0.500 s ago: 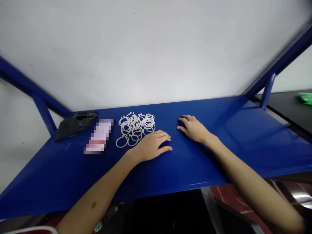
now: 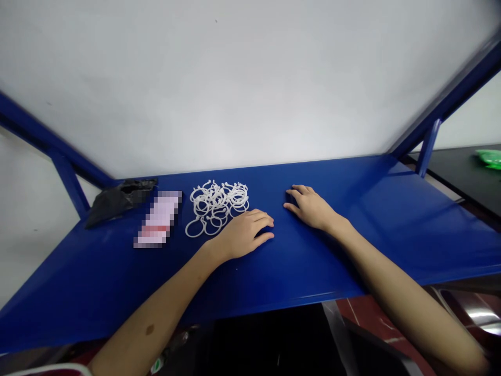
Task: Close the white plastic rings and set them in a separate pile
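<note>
Rings (image 2: 216, 198) by the L hand (image 2: 248, 232), R hand (image 2: 311, 206) off to the side, all on the table (image 2: 274, 271).
Black bag (image 2: 113, 203) farthest L of the L hand, pink item (image 2: 158, 219) next, blurred, can't tell what; both prob. set aside to leave the hands room. Rings heaped loosely just past the L hand, approx. within easy reach; can't tell if touching. L hand palm down, fingers loosely extended, nothing visibly held. R hand likewise, fingers slightly apart, no hold seen, well away from rings; looks like both arms are just resting, palms hidden.
</note>
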The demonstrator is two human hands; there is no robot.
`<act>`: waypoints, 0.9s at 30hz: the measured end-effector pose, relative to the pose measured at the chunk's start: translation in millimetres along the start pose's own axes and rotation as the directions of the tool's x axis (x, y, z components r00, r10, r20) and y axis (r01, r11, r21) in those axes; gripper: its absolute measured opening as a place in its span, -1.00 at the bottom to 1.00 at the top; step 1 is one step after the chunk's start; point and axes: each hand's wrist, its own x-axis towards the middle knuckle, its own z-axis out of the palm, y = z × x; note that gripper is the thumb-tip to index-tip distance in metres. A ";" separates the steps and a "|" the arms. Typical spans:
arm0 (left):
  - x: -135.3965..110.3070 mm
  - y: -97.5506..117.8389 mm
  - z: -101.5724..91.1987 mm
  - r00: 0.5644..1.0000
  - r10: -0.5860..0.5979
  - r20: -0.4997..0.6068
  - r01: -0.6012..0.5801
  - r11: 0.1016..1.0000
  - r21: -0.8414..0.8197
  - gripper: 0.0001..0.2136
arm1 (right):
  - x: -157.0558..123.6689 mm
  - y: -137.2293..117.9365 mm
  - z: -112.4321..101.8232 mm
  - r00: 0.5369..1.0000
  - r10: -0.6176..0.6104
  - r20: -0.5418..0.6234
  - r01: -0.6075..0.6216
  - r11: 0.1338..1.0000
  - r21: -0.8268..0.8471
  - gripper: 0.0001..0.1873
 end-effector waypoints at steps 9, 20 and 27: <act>-1.9 -32.2 -7.6 0.923 -0.198 -0.330 0.299 0.910 0.289 -0.80 | 0.2 -1.6 -2.0 1.000 0.005 0.029 -0.005 1.000 -0.021 -0.42; -7.8 -47.2 -19.8 0.902 -0.259 -0.345 0.395 0.818 0.419 -0.89 | -0.6 -0.9 -1.3 1.000 0.012 0.023 -0.013 1.000 0.025 -0.44; -6.4 -33.9 -17.9 0.865 -0.251 -0.435 0.456 0.758 0.468 -0.89 | -0.6 0.3 3.5 1.000 -0.001 0.010 0.000 0.999 0.045 -0.45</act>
